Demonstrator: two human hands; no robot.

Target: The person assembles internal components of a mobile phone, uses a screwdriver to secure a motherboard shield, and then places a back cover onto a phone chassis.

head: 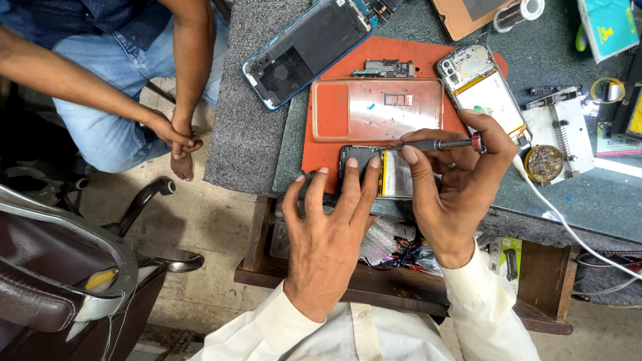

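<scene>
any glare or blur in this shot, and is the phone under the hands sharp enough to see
Head view: even, soft light with faint shadows. Glare shows on the clear case on the orange mat and as a bright strip at the right table edge. The opened phone is fairly sharp, partly covered by the left hand and the right hand, which holds a screwdriver. Edges bend slightly from the wide lens.

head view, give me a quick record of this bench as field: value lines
left hand: left hand spread, fingertips pressing on the opened phone
right hand: right hand gripping a screwdriver, tip at the phone's top edge
surface: red work mat on a grey bench
on mat: clear phone case, small circuit board
nearby: blue-edged phone frame, second opened phone
other person: seated at upper left, hands clasped
</scene>
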